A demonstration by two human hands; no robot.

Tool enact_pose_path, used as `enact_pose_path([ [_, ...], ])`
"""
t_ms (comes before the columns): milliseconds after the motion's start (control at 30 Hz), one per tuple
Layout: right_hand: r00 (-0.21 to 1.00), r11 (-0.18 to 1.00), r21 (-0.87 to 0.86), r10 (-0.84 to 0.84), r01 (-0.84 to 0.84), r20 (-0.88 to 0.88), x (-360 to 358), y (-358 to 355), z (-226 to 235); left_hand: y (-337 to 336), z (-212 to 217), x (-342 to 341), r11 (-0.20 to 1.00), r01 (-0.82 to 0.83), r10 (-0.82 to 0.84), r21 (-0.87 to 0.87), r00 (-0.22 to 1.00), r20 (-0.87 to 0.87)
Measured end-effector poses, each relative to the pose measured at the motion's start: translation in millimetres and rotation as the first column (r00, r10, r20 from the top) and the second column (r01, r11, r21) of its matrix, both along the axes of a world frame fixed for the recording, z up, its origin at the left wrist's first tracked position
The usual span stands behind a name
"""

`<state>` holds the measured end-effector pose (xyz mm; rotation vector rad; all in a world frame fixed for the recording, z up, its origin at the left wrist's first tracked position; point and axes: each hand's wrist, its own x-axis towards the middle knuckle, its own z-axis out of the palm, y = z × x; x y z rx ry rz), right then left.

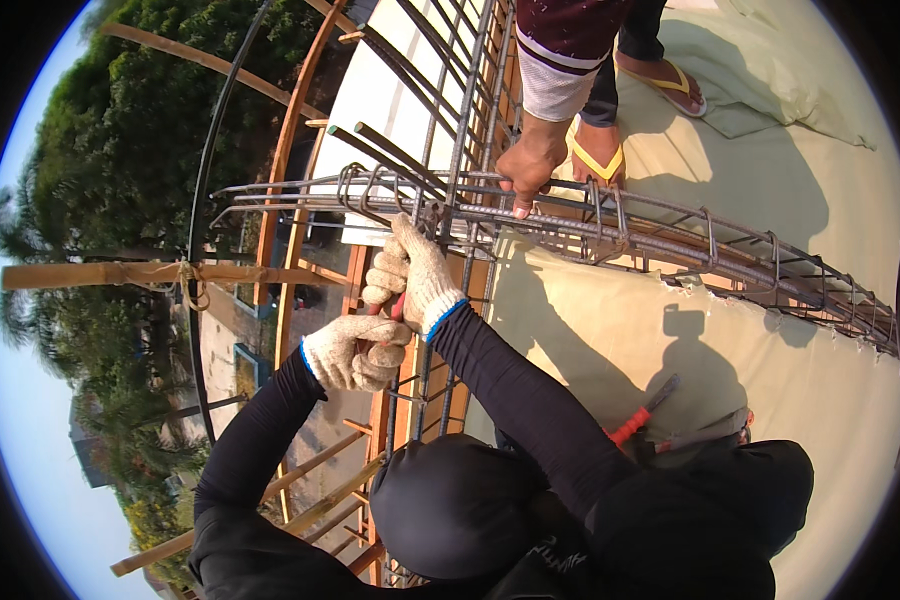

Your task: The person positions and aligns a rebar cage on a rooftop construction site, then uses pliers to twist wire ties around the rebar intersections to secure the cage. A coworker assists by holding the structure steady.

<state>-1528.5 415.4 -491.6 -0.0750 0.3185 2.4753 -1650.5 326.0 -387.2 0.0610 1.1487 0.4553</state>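
My left hand (355, 353), in a cream knit glove, is closed around the lower end of a red-handled tool (398, 307). Just above it, my gloved right hand (418, 268) is also closed on this tool, its thumb pointing up at the crossing of steel bars. Fingers hide most of the tool, so its exact kind is unclear. Both hands are close to a long rebar cage (660, 245) with bent stirrups, where it meets upright-running bars (475, 100). Another person's bare hand (532, 165) grips the cage to the right of mine.
The co-worker's feet in yellow-strapped sandals (598, 160) stand on a pale sheet (570, 350). On that sheet lies an orange-red-handled tool (638, 420). Cut bar ends (370, 140) jut out near my hands. Wooden poles (120, 275) cross at left, above a drop to ground and trees.
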Motion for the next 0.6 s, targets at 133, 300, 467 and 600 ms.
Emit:
enact_pose_path([
  [133, 0.901, 0.995, -0.100, 0.026, 0.020, 0.432, -10, 10, -3, 31, 20, 35, 0.633, 0.763, -0.490, -0.130, 0.264, -0.831],
  [300, 0.821, 1.000, -0.020, 0.010, 0.001, 0.571, -6, 0, 7, 28, 11, 27, 0.738, 0.633, -0.527, -0.232, 0.327, -0.784],
  [467, 0.942, 0.974, -0.210, -0.148, 0.086, -0.302, 1, -8, -1, 20, 22, 8, 0.996, 0.079, -0.075, -0.034, 0.992, 0.106],
  [600, 0.997, 0.972, -0.231, -0.026, 0.041, 0.066, -3, 6, 24, 17, 25, -5, 0.990, 0.138, -0.136, 0.040, 0.990, -0.042],
])
